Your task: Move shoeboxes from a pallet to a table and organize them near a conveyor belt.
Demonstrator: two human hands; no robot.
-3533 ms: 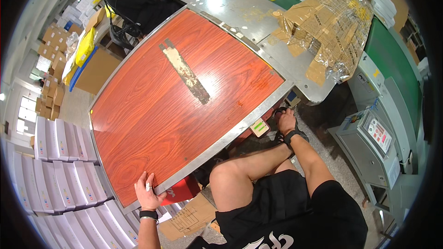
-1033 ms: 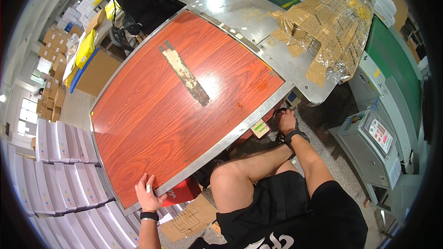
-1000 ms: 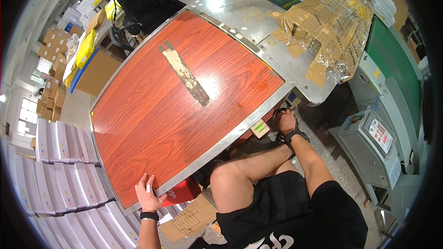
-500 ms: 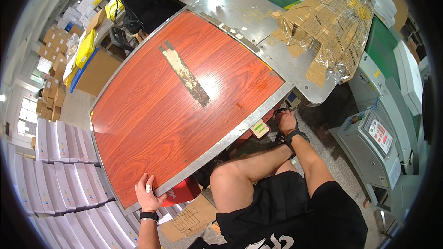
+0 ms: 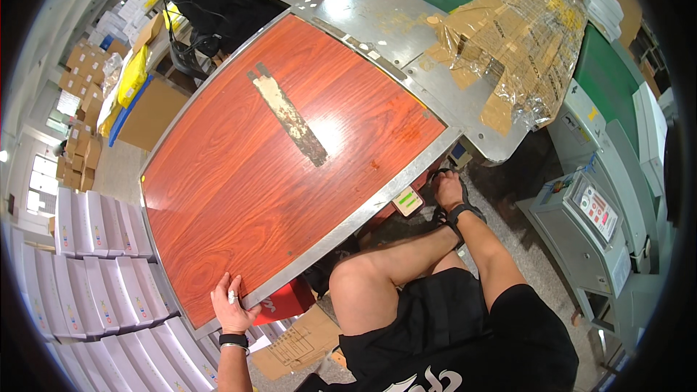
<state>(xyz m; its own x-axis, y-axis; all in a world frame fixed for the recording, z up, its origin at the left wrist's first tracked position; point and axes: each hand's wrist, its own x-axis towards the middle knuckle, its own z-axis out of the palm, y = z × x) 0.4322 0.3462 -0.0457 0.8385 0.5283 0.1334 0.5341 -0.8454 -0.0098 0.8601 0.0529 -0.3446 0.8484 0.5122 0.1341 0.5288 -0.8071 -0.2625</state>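
Observation:
My left hand rests on the near left corner of the red wood-grain table, its fingers spread over the surface and the metal edge. A ring and a dark wristband are on it. My right hand hangs down past the table's right corner, beside a dark sandal on my foot. Its fingertips are partly hidden there, so whether they hold anything does not show. On the tabletop a long strip of worn tape runs from far to near.
White boxes are stacked at the left. A red box and flattened cardboard lie below the near edge. Taped cardboard covers the metal counter. A grey machine cabinet stands right. Another person works behind.
The other person at the back has shifted left, and a hand and a white box have come into view beside them. Both my hands stay nearly where they were.

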